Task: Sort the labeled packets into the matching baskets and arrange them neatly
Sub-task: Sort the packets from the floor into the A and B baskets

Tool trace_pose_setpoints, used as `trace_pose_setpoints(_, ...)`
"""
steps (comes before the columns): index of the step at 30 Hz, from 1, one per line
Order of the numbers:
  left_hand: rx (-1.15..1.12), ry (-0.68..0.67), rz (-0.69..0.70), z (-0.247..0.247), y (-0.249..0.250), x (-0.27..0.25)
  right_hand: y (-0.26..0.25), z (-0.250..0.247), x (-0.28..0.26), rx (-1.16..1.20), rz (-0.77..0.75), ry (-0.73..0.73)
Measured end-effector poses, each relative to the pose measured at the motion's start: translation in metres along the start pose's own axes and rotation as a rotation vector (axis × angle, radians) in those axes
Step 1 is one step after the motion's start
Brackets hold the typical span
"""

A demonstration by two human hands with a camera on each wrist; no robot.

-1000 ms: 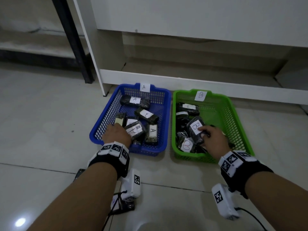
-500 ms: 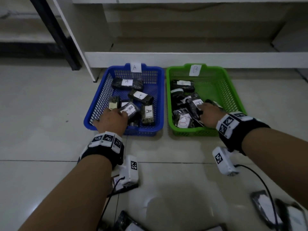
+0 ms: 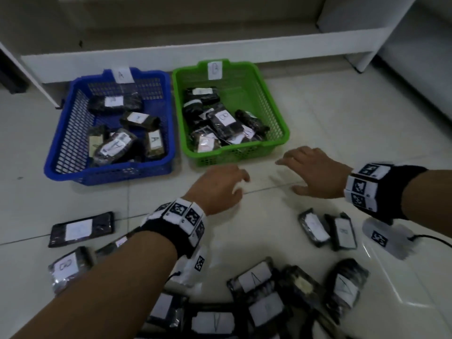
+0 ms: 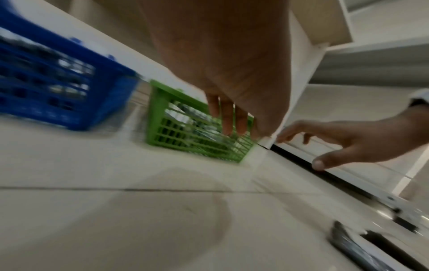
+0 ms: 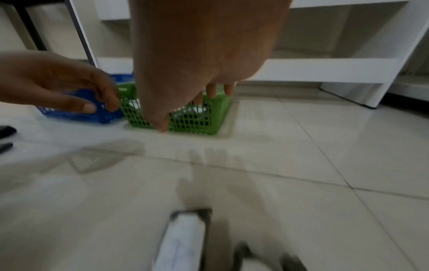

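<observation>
A blue basket (image 3: 63,145) tagged A and a green basket (image 3: 274,111) tagged B stand side by side on the tiled floor, each holding several dark packets with white labels. My left hand (image 3: 220,187) hovers empty over the floor in front of the green basket, fingers loosely bent. To its right, my right hand (image 3: 315,172) is also empty, with fingers spread. Loose packets lie nearer to me: an A packet (image 3: 254,280), a B packet (image 3: 66,267), and two packets (image 3: 327,231) under my right wrist.
A white shelf unit's base rail (image 3: 171,55) runs behind the baskets, with a white post (image 3: 347,28) at the right. More packets (image 3: 215,319) crowd the bottom edge. A wrist camera cable (image 3: 433,241) trails right. Bare tiles lie between the baskets and the loose packets.
Both hands have left the baskets and pulled back toward me, empty. My head has tilted down, bringing the loose packets on the floor into view.
</observation>
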State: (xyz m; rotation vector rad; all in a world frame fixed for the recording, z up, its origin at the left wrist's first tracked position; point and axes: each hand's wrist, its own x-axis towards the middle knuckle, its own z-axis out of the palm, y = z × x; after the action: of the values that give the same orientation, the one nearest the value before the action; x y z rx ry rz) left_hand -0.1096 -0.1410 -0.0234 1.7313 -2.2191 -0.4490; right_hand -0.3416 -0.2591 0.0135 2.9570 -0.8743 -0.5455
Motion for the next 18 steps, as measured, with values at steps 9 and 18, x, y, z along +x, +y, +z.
trace_pose_setpoints(9, 0.086, -0.81, 0.092, 0.056, 0.059, -0.014, -0.014, 0.055, -0.031, -0.006, -0.123, -0.523)
trace_pose_setpoints(18, 0.07, -0.809, 0.109, 0.055, 0.064, -0.018, -0.029, 0.042, -0.016, 0.009, -0.119, -0.516)
